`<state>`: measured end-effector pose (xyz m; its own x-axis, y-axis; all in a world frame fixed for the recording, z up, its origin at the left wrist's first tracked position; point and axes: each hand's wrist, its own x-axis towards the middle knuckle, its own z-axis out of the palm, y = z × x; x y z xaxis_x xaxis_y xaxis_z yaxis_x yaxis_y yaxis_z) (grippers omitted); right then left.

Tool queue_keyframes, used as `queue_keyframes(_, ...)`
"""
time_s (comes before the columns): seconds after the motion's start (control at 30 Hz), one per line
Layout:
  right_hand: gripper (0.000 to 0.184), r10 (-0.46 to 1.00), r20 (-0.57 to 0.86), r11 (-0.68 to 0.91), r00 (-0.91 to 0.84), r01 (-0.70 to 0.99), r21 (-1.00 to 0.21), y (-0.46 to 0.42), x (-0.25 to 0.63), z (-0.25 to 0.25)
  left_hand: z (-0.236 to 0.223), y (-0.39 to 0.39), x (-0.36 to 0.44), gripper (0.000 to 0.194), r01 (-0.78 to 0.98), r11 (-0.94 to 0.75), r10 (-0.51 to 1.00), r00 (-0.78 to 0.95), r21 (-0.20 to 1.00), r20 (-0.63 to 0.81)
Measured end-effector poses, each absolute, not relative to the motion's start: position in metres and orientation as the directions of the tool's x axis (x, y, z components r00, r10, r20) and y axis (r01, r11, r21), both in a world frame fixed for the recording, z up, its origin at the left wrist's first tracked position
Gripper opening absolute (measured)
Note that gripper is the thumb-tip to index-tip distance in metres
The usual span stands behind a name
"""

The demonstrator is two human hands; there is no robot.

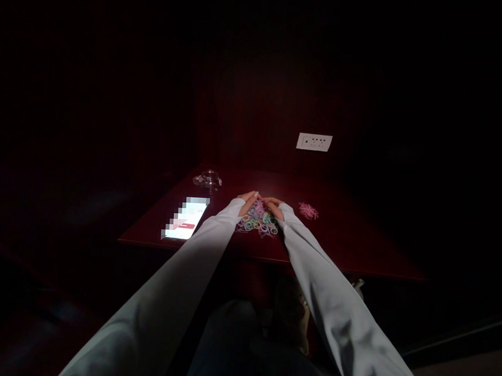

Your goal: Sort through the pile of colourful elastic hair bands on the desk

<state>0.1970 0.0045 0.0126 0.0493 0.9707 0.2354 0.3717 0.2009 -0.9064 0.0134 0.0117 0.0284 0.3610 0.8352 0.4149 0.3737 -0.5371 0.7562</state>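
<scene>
A loose pile of small pastel hair ties point(256, 225) in purple, green, yellow and pink lies on the dark red table. My left hand point(248, 201) curves around the far left side of the pile, its fingers stretched out towards the right. From the other side my right hand point(274, 206) does the same, and the fingertips of both hands come close together behind the pile. Both hands look open, cupped against the hair ties. The palms and part of the pile between them are hidden.
A lit phone point(187, 221) lies on the left of the table point(336, 243). Behind it is a clear round container point(209, 178). A small heap of pink pieces point(308, 210) lies to the right. A white socket plate point(314, 142) is on the back wall.
</scene>
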Motion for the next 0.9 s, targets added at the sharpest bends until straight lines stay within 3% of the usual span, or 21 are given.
queue_keyframes(0.3,0.036,0.954,0.298,0.274,0.033,0.301,-0.913,0.013,0.200,0.005,0.035,0.006,0.011,0.032,0.505,-0.605,0.786,0.253,0.615,0.565)
queue_keyframes(0.5,0.038,0.960,0.281,0.278,0.003,0.141,-0.950,0.013,0.203,0.008,0.038,-0.002,0.009,0.018,0.612,-0.566,0.808,0.278,0.552,0.520)
queue_keyframes(0.63,0.036,0.962,0.273,0.272,-0.002,0.079,-0.959,0.016,0.203,0.008,0.032,0.001,0.006,0.035,0.583,-0.554,0.833,0.372,0.594,0.410)
queue_keyframes(0.73,0.036,0.962,0.272,0.272,-0.009,0.072,-0.960,0.018,0.203,0.006,0.024,0.009,0.004,0.033,0.468,-0.582,0.810,0.404,0.665,0.425)
queue_keyframes(0.9,0.033,0.952,0.306,0.303,0.017,0.110,-0.947,0.017,0.205,0.005,0.012,0.021,0.011,0.027,0.382,-0.546,0.836,0.310,0.746,0.453)
